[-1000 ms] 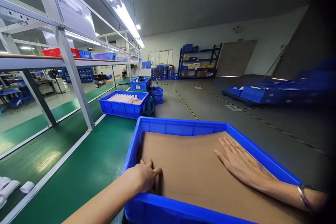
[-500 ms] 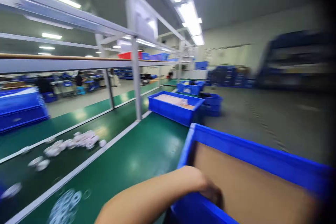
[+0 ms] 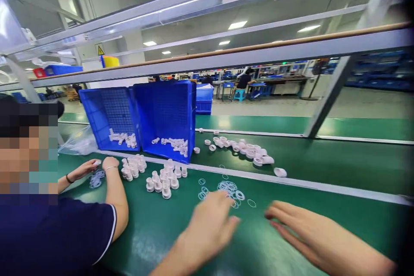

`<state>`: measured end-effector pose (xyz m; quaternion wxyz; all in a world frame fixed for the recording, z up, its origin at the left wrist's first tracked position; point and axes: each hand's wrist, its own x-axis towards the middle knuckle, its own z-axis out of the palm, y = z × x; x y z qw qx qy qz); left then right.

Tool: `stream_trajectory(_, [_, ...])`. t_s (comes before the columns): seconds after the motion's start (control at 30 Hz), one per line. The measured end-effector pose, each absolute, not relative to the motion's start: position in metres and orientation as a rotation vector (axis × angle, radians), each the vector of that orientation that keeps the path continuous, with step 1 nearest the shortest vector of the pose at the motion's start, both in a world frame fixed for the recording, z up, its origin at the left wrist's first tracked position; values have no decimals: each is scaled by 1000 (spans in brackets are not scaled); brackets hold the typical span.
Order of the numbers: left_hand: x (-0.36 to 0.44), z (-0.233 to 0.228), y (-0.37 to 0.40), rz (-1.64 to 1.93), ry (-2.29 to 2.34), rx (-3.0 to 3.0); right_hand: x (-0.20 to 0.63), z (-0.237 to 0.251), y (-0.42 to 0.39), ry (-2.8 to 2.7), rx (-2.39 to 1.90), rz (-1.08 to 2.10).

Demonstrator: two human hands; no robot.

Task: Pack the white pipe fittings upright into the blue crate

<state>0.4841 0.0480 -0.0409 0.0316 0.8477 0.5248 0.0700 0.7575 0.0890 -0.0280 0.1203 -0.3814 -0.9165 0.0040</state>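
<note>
My left hand (image 3: 210,226) hovers low over the green table (image 3: 323,220), fingers loosely curled, holding nothing, its fingertips at a scatter of thin clear rings (image 3: 229,189). My right hand (image 3: 297,224) lies flat and open just to the right, empty, fingers pointing left toward the same rings. Upright white plastic fittings (image 3: 163,181) stand in a group left of the rings. More white fittings (image 3: 246,151) lie loose on the belt behind the white dividing strip.
A co-worker in a dark shirt (image 3: 58,233) sits at my left, hands (image 3: 97,166) by another small pile of rings. Two blue crates (image 3: 145,116) stand tipped on their sides with fittings spilling out. A metal shelf frame (image 3: 326,99) crosses overhead.
My view swung left from the cardboard-lined blue bin to the green table. Both hands left the bin and now reach over the rings.
</note>
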Motion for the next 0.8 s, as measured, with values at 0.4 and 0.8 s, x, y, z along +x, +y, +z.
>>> stream_trajectory(0.4, [312,-91,63,494,2444,1871,481,-51,152,-2869,-942,455])
stream_trajectory(0.8, [301,-87,90,213,2348,1911,493,-22,145,-3049,-1102,286])
